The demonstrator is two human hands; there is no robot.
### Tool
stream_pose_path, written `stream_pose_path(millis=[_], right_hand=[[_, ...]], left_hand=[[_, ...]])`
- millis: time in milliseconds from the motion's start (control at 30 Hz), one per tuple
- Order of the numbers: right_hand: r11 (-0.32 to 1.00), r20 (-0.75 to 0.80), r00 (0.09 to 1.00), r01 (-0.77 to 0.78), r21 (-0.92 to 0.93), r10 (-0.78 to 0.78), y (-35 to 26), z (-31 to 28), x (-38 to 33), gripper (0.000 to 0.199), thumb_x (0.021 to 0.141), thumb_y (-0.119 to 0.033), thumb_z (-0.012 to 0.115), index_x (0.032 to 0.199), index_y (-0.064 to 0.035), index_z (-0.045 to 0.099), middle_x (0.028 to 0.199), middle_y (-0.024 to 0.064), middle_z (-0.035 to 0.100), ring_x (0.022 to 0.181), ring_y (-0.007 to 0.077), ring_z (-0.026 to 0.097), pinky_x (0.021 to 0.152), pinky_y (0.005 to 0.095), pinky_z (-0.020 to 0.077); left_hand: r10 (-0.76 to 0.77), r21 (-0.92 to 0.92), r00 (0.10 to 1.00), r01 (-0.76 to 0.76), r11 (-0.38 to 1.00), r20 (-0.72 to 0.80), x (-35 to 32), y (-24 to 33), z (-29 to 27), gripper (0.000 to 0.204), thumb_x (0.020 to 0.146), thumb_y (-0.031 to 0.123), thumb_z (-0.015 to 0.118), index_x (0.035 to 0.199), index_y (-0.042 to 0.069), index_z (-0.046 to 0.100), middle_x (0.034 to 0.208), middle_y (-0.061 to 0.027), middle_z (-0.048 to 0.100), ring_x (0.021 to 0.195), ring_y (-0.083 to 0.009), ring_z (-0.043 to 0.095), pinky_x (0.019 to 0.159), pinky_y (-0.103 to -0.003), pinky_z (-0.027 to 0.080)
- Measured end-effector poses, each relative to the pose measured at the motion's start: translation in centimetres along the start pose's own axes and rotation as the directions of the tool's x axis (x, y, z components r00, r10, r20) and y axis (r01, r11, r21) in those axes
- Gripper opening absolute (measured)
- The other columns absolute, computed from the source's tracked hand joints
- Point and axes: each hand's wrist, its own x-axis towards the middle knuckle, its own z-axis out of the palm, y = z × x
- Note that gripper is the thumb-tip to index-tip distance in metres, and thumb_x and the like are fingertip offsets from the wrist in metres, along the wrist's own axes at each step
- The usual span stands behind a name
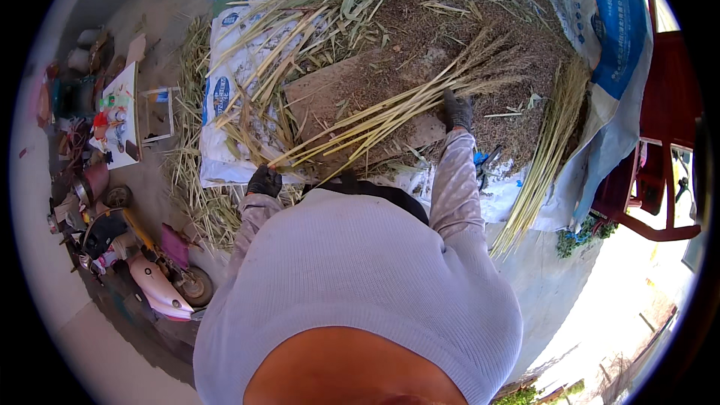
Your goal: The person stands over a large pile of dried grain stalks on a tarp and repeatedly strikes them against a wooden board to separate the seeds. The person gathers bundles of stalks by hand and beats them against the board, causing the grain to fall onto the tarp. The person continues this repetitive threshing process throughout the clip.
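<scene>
A loose bunch of long yellow-green grain stalks (382, 116) lies slantwise in front of me, its feathery seed heads at the upper right. My left hand (265, 180), in a dark glove, is closed at the cut lower ends. Close to the seed heads, my right hand (457, 111), also gloved, grips the stalks from the near side; its fingers are partly hidden. Under the bunch is a flat brown board (322, 97) strewn with seeds. Loose brown seed (517, 49) is heaped around and beyond it. A second bundle of stalks (551, 150) rests at the right.
White-and-blue woven sacks (225, 154) spread beneath the seed and straw. Dry stalks (195, 187) cover the ground at the left edge. Farther left stand a pink scooter (157, 285) and a small white table (124, 116). A dark red wooden chair (664, 112) is at the right.
</scene>
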Motion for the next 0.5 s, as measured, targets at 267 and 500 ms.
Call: stream_pose_path(millis=[267,500], right_hand=[[0.944,-0.419,0.851,-0.326,0.051,0.317,14.5,-6.6,-7.7,0.038,0.075,-0.034,0.058,0.084,0.0025,0.063,0.081,0.0190,0.063,0.073,0.0337,0.060,0.065,0.0411,0.0455],[0.951,-0.395,0.902,-0.258,-0.169,0.175,16.1,-5.8,-11.3,0.024,0.069,-0.020,0.065,0.076,0.0032,0.063,0.074,0.0168,0.064,0.070,0.0298,0.061,0.065,0.0401,0.0470]], left_hand=[[0.024,-0.061,1.000,-0.025,0.998,-0.010,0.8,0.4,-0.9,0.008,0.085,0.021,0.053,0.088,0.014,0.056,0.071,0.0000,0.061,0.059,-0.0139,0.056,0.054,-0.030,0.047],[0.130,-0.045,0.988,-0.134,0.990,-0.089,0.3,1.3,0.0,0.011,0.082,0.024,0.058,0.083,0.014,0.057,0.065,-0.0001,0.059,0.056,-0.0116,0.055,0.050,-0.028,0.047]])
